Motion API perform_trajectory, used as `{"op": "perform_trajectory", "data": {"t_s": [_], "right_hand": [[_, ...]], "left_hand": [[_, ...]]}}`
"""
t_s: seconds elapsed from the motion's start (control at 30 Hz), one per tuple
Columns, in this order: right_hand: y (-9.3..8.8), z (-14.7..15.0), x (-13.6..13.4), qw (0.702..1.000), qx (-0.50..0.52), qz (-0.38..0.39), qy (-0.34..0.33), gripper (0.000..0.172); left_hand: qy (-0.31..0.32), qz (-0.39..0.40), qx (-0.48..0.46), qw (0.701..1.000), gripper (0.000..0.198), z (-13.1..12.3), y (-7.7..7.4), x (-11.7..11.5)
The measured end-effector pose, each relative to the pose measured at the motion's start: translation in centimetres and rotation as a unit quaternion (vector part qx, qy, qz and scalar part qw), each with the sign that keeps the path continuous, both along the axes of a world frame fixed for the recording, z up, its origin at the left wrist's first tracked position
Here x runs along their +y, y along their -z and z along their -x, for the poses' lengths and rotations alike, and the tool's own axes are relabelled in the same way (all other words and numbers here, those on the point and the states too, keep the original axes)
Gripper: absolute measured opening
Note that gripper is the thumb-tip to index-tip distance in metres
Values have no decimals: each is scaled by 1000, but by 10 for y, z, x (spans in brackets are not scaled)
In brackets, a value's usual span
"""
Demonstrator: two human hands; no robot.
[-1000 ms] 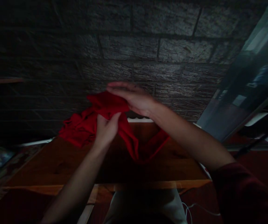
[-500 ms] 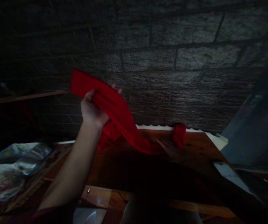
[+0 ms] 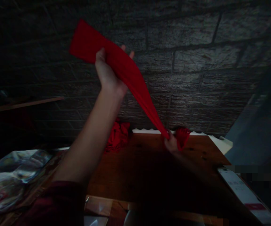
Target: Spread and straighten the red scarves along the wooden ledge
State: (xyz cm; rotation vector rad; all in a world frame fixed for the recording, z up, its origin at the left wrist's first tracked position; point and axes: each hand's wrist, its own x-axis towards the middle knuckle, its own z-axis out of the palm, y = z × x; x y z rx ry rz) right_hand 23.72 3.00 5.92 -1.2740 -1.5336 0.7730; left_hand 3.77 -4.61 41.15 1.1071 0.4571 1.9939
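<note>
A long strip of red cloth (image 3: 139, 84) stretches slantwise from upper left down to the table. My left hand (image 3: 110, 73) is raised in front of the wall and grips the strip near its upper end, thumb on the near face and fingertips showing past the far edge. Lower down, my right hand (image 3: 171, 142) is closed round the strip's narrow gathered end, just above the tabletop. Beside it stands a small red cloth bundle (image 3: 182, 137); whether it joins the strip I cannot tell. A crumpled red cloth pile (image 3: 118, 136) lies on the table behind my left forearm.
The wooden table (image 3: 147, 157) backs onto a dark brick wall (image 3: 196, 59). A phone with a lit screen (image 3: 239, 188) lies at the table's right edge. Shiny crumpled plastic (image 3: 19, 166) is at the left, below a wooden shelf edge (image 3: 31, 105).
My left hand has risen and moved slightly right, lifting the cloth. The strip, slack before, is now pulled straight. My right hand has gone from lying flat beside the cloth to gripping it.
</note>
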Motion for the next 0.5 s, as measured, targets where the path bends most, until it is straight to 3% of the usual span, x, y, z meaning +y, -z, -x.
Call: {"op": "perform_trajectory", "data": {"t_s": [0.1,0.2,0.3,0.37,0.43,0.5], "right_hand": [[-43,-68,22,993,22,-60,100,61],[-95,-140,32,976,24,-120,183,61],[-133,-190,30,940,-83,-237,232,59],[-136,-204,26,919,-186,-266,226,61],[-116,-207,22,903,-283,-254,202,63],[-78,-205,18,893,-365,-197,174,64]], "left_hand": [[-42,13,32,999,45,27,2,16],[1,60,-5,998,36,62,40,32],[22,196,-63,978,34,89,113,43],[39,296,-64,952,32,96,174,44],[30,337,-59,939,27,96,236,43],[-2,439,-12,899,19,93,291,39]]}}
